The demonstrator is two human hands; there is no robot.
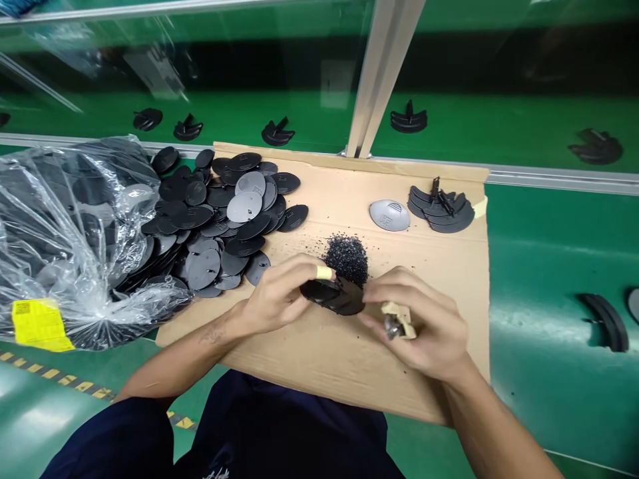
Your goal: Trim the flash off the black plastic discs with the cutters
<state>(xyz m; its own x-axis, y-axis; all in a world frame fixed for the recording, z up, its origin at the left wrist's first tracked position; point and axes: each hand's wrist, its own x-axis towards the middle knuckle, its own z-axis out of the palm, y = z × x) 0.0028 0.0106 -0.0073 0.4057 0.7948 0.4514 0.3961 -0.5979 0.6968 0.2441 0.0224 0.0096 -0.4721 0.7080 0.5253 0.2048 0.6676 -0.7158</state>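
Note:
My left hand [279, 293] is closed on a black oval plastic part [337, 297], gripping its left end above the cardboard; pale tape wraps one finger. My right hand [424, 319] is closed around a small tool [394, 324] wrapped in cream tape. A shiny metal end of it shows; its working tip is hidden. The right fingertips meet the right end of the black part. Just beyond the part lies a heap of black plastic shavings [347, 258]. A single grey oval piece [390, 215] rests farther back, beside a few stacked curved black parts [442, 206].
A big pile of black and grey oval pieces [244, 207] covers the left of the cardboard sheet [309, 352]. Next to it bulges a clear plastic bag [74, 233] with a yellow label. Curved black parts [604, 322] lie on the green bench at right. A metal-framed partition [384, 73] stands behind.

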